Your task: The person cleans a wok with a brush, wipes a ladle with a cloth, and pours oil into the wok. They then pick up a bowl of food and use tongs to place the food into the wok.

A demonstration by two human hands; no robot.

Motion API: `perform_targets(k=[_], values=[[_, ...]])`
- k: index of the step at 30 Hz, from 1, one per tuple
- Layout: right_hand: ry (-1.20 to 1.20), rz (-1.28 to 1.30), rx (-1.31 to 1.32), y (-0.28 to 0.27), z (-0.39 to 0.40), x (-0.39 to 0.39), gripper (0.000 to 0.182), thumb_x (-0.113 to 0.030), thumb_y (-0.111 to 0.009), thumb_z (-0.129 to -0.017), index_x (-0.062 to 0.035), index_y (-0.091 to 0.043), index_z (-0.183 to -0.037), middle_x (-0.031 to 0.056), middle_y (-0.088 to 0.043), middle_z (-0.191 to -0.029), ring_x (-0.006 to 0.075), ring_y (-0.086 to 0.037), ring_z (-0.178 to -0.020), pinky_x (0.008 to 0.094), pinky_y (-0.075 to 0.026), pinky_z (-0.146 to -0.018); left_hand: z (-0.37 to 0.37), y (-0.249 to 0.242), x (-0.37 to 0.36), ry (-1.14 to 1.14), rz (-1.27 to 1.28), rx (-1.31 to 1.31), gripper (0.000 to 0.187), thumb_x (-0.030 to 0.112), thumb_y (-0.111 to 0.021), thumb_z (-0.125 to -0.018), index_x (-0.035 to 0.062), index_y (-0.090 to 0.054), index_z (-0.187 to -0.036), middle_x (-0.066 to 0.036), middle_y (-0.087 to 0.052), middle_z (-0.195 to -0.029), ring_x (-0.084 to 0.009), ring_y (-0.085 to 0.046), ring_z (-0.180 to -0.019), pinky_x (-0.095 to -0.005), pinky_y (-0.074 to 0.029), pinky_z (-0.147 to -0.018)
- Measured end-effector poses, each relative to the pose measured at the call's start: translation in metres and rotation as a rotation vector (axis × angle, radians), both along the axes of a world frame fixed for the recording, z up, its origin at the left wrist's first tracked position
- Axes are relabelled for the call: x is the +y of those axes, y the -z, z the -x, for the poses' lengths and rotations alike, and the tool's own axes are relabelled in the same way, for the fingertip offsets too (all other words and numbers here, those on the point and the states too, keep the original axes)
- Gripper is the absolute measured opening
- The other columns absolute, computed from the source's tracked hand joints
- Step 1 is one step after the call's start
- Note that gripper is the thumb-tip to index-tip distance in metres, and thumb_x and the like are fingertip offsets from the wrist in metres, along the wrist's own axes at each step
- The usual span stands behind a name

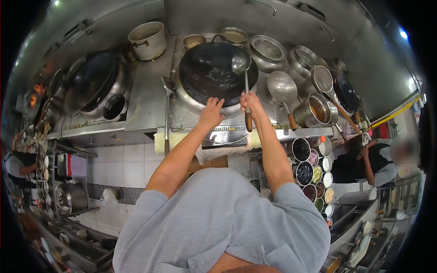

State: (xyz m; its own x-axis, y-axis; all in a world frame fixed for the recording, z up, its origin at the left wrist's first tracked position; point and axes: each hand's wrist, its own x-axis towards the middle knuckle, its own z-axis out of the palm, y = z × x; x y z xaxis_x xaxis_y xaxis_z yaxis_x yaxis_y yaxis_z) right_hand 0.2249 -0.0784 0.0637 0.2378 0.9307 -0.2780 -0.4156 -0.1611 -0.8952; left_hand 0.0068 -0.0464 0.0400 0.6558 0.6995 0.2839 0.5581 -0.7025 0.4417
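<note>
A large dark wok (211, 75) sits on the steel burner ring in front of me. My right hand (251, 101) grips the handle of a ladle (241, 63), whose bowl overlaps the wok's right side; the wooden end of the handle sticks out below my fist. At the wok's near edge lies my left hand (212, 113), fingers stretched toward the rim and holding nothing. A wok spatula (167, 86) rests on the counter to the left. On the right, a perforated skimmer (282, 86) with a wooden handle lies beside the burner.
Beyond the wok stand a steel bowl (194, 42) and a large pot (147, 40). A container of brown liquid (320, 108) is at right, above several tubs of ingredients (305, 173). Another wok (93, 79) tilts at left. Another person (382, 159) stands far right.
</note>
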Motion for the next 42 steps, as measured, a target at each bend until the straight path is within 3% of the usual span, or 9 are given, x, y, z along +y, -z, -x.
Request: perform_targets(k=[4,6,11,14,17,24,29,37,42], values=[[-0.205,-0.464,1.019,-0.001,-0.022,-0.003,0.019,-0.014,-0.049,-0.098,-0.0027,-0.057,-0.111,-0.0008,-0.046,-0.071,0.0077,-0.042,-0.051,0.0253,-0.035,-0.046,0.001,-0.004,-0.001,0.016,0.006,-0.025,0.071,0.019,-0.074,-0.074,0.0070,-0.045,-0.138,-0.016,-0.044,-0.134,-0.0376,-0.034,-0.133,-0.0453,-0.041,-0.104],[-0.124,-0.494,1.042,-0.029,-0.034,-0.023,0.021,-0.012,-0.046,-0.099,-0.0027,-0.059,-0.113,-0.0007,-0.045,-0.074,0.0064,-0.040,-0.054,0.0236,-0.035,-0.048,-0.002,-0.001,0.003,0.045,-0.007,-0.023,0.071,0.018,-0.074,-0.074,0.0073,-0.045,-0.138,-0.017,-0.043,-0.137,-0.0376,-0.034,-0.134,-0.0452,-0.039,-0.105],[0.107,-0.619,0.807,-0.075,-0.115,-0.087,0.019,-0.008,-0.045,-0.097,0.0006,-0.053,-0.112,0.0006,-0.043,-0.073,0.0056,-0.037,-0.049,0.0220,-0.034,-0.044,0.025,-0.025,-0.015,0.106,-0.047,-0.269,0.062,0.018,-0.069,-0.083,0.0078,-0.045,-0.139,-0.019,-0.044,-0.140,-0.0357,-0.041,-0.131,-0.0425,-0.036,-0.107],[0.370,-0.456,0.575,-0.102,-0.160,-0.144,0.009,-0.009,-0.050,-0.096,-0.0023,-0.054,-0.099,-0.0005,-0.045,-0.069,0.0041,-0.038,-0.048,0.0205,-0.033,-0.043,0.072,-0.026,-0.046,-0.003,0.187,-0.433,0.025,0.018,-0.063,-0.089,0.0007,-0.062,-0.106,-0.017,-0.060,-0.101,-0.0283,-0.057,-0.094,-0.0367,-0.044,-0.084],[0.452,-0.249,0.450,-0.087,-0.217,-0.187,0.007,-0.011,-0.047,-0.096,-0.0071,-0.046,-0.090,-0.0016,-0.042,-0.062,0.0064,-0.039,-0.046,0.0244,-0.035,-0.042,0.135,0.023,-0.083,-0.280,0.260,-0.327,0.036,0.023,-0.057,-0.095,-0.0043,-0.054,-0.072,-0.017,-0.047,-0.059,-0.0241,-0.045,-0.053,-0.0391,-0.036,-0.054],[0.549,0.348,-0.434,-0.058,-0.284,-0.266,0.025,-0.015,-0.049,-0.095,-0.0094,-0.047,-0.070,0.0002,-0.045,-0.052,0.0134,-0.043,-0.041,0.0277,-0.039,-0.040,0.286,0.215,-0.175,-0.444,0.585,0.247,0.042,0.035,-0.053,-0.096,0.0002,-0.059,-0.073,-0.020,-0.054,-0.062,-0.0291,-0.047,-0.052,-0.0419,-0.040,-0.054],[0.471,0.590,-0.596,-0.016,-0.325,-0.256,0.023,-0.017,-0.051,-0.092,-0.0093,-0.049,-0.070,0.0005,-0.047,-0.053,0.0125,-0.044,-0.041,0.0295,-0.040,-0.040,0.328,0.239,-0.219,-0.544,0.930,0.376,0.037,0.032,-0.053,-0.096,0.0006,-0.062,-0.078,-0.015,-0.057,-0.063,-0.0259,-0.050,-0.052,-0.0387,-0.042,-0.054],[0.516,-0.019,0.610,-0.006,-0.355,-0.224,0.010,-0.003,-0.049,-0.092,-0.0036,-0.043,-0.083,-0.0008,-0.044,-0.063,0.0081,-0.047,-0.053,0.0218,-0.039,-0.048,0.329,0.254,-0.218,-0.569,0.997,0.113,0.031,0.028,-0.053,-0.095,0.0013,-0.066,-0.085,-0.007,-0.061,-0.064,-0.0208,-0.054,-0.054,-0.0337,-0.045,-0.053],[0.540,-0.371,0.881,-0.019,-0.340,-0.239,0.019,-0.001,-0.039,-0.097,-0.0028,-0.037,-0.078,0.0024,-0.042,-0.063,0.0101,-0.040,-0.050,0.0210,-0.035,-0.049,0.309,0.227,-0.196,-0.528,1.060,-0.231,0.030,0.025,-0.053,-0.095,0.0003,-0.065,-0.083,-0.004,-0.061,-0.062,-0.0143,-0.054,-0.052,-0.0284,-0.044,-0.050]])
